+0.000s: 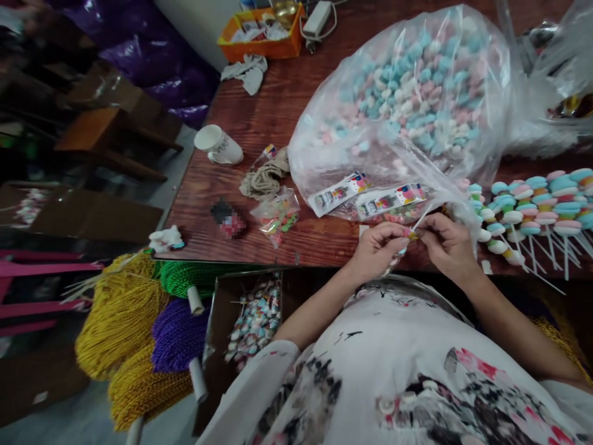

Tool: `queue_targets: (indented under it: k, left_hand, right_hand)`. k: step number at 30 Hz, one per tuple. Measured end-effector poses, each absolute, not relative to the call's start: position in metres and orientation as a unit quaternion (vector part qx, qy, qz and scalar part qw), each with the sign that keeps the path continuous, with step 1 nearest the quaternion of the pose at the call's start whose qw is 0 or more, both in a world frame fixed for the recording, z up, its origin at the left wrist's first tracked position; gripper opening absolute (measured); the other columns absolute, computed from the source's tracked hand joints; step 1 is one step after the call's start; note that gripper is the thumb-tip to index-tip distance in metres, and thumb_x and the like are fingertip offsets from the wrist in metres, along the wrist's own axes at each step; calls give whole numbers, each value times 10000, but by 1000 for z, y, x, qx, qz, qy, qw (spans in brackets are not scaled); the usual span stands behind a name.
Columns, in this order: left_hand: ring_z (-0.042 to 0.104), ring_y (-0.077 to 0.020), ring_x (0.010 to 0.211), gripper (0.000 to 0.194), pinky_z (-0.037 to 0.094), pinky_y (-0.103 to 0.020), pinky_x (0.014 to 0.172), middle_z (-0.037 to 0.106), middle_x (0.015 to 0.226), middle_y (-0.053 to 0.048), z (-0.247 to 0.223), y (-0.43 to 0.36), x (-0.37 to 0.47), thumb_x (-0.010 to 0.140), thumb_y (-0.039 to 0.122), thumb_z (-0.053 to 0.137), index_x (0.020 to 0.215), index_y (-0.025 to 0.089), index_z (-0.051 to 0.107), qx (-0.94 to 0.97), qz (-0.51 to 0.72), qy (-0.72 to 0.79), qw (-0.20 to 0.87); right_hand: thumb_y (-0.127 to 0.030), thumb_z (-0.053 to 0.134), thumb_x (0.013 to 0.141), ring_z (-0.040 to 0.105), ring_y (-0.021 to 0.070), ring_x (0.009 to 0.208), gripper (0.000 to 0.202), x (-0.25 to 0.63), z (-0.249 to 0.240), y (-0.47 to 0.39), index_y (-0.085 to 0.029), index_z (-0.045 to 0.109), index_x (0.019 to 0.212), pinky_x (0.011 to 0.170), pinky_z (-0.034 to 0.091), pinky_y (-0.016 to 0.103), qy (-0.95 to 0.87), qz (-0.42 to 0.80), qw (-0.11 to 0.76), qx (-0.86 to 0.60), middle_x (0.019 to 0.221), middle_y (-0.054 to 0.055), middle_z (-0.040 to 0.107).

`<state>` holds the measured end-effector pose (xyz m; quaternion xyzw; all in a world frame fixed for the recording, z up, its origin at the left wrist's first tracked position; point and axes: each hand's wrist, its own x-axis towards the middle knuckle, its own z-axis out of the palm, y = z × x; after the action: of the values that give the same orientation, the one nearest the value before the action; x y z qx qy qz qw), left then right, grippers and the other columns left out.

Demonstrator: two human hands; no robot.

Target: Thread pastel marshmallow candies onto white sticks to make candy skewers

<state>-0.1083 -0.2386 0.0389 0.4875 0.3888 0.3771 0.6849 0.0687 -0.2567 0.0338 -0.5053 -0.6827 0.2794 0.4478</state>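
Note:
My left hand (377,250) is closed at the table's front edge around a marshmallow stick. Its thin white stick (420,217) points up between my hands, and small coloured pieces show at the fingertips and below the palm. My right hand (447,244) meets it from the other side, fingers pinched near a small yellow piece; what they grip is mostly hidden. Just beyond my hands, printed white packets (340,193) lie by a big clear bag (403,93) full of pink, blue and white marshmallows. Finished-looking marshmallow sticks (537,204) are piled to the right.
On the table's left are a white mug (222,145), a coil of cord (265,179) and a small candy bag (278,216). An orange tray (264,37) stands at the back. Below sit a filled cardboard box (210,346) and yellow rope bundles (123,315).

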Motion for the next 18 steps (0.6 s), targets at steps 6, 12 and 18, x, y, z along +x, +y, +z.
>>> queue_targets:
  k: [6,12,18]
  left_hand:
    - [461,-52,557,358,398,-183,490,602,744,3,34,-242,-115,694,477,824,792,158,695,420,377,418,712]
    - [450,-38,494,348,363,-173,461,575,632,29,34,-238,-116,685,452,836,754,150,677,393,378,403,735]
    - [545,-59,533,399,421,-173,493,597,660,31,30,-238,-110,676,495,831,838,169,666,329,377,433,750]
  right_hand:
    - [-159,567,887,635,171,703,132,66,35,-257,-214,674,941,664,512,302,-707,287,425,-486,801,21,687]
    - [-217,637,888,577,127,568,65,77,23,-258,-213,697,864,524,476,257,-659,426,414,-463,741,-5,658]
    - [-168,673,878,637,177,709,116,79,35,-269,-261,740,895,657,519,319,-627,268,512,-522,787,10,682]
